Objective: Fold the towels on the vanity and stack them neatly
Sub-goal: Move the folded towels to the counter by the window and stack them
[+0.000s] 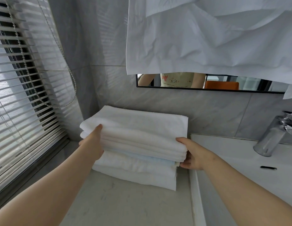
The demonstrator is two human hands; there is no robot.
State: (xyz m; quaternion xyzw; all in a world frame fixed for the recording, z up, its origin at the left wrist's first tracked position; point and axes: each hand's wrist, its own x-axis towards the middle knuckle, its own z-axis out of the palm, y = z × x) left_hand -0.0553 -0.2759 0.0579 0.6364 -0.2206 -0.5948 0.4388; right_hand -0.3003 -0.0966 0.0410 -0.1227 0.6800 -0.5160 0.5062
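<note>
Two hands hold one folded towel in the head view, the only view. The left hand (93,142) grips the left end of the top towel (138,132), with its thumb lying on top. The right hand (193,156) grips the right end the same way, thumb up and fingers tucked under. The top towel sits on the lower towels (134,175), and a pale blue towel (142,158) peeks out between them. The whole pile rests on the vanity top (125,206), in the corner by the wall, just left of the sink (240,160).

I think the towels are soft, thick and light. They will sag and slide if held by one end only. Holding both short ends, with fingers under and thumbs on top, should keep the folds together. They will not break, but the pile could slump if it is pushed sideways.

Most fingers are hidden under the towel, so I cannot tell how deep they reach. I cannot count the lower towels either, since their edges blend together. A big white cloth (199,38) hangs over most of the mirror (249,85). The tap (272,136) is cut off at the right edge. Blinds (19,95) cover the window on the left.
</note>
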